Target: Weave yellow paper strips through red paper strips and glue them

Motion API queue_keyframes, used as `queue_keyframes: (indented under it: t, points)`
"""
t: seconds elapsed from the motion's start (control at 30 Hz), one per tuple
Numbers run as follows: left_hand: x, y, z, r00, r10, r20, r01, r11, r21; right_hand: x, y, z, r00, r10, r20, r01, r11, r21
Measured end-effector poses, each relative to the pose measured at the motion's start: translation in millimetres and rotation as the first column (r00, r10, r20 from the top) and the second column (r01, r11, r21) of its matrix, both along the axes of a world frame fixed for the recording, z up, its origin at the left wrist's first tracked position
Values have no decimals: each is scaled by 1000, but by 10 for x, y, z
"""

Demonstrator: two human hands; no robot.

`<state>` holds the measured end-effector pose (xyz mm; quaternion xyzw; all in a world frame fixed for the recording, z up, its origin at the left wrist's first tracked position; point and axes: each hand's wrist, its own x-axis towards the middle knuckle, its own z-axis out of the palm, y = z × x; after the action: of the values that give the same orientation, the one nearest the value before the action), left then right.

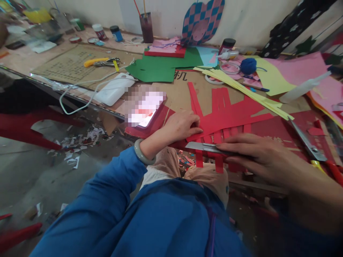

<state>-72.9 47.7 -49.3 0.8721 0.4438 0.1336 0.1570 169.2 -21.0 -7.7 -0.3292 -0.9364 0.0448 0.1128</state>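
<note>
Blue jacket cloth (166, 217) lies closest, spread out nearer than both sets of fingers. Ahead of it, the right fingers (237, 147) are clamped on a utility knife (199, 146), stretched along its handle; its long axis runs almost level from side to side, and the blade points left, toward the spot just nearer than the left fingers (193, 120). Those are curled together on the left end of a red paper sheet (227, 116), though whether they pinch it or only press I cannot tell. The sheet lies just beyond the right fingers on the surface (85, 34), its long axis slanting from the left fingers away to the right. Red strips (199, 159) cross it, running roughly away from the body, with some near ends jutting past the surface's edge between the left and right fingers. Far beyond the left fingers stands a purple cup (147, 30) holding two thin sticks, one red, one yellowish. Left of that cup, well apart from the fingers, is a blue jar (116, 34) whose black lid hides its contents. Farther left of the left fingers, a clear tub (50, 28) seems to have something yellow in or on it, but that corner is blurred.
</note>
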Motion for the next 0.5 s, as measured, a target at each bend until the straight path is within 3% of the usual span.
queue_keyframes:
  t: [0.07,0.17,0.23,0.3,0.37,0.43,0.5]
  points:
    - [-4,-1,1,1000,1,5,-1,1000,-4,162,-70,96,998,-38,-47,37,999,-36]
    - [-18,-4,-4,1000,3,12,-3,1000,3,504,-195,136,960,-260,-102,261,965,-4]
    - [-29,-3,-17,1000,0,20,0,1000,16,737,-263,105,866,-485,-119,497,862,102]
    - [-38,2,-35,999,-3,39,2,1000,31,929,-306,52,714,-698,-45,698,707,116]
    - [-42,9,-51,998,1,58,-3,999,34,1059,-326,-8,570,-815,105,811,579,90]
    - [-45,13,-58,998,16,66,-18,999,29,1130,-333,-70,501,-836,222,843,530,92]
    - [-46,12,-54,997,37,66,-38,999,24,1156,-333,-117,495,-825,272,829,542,135]
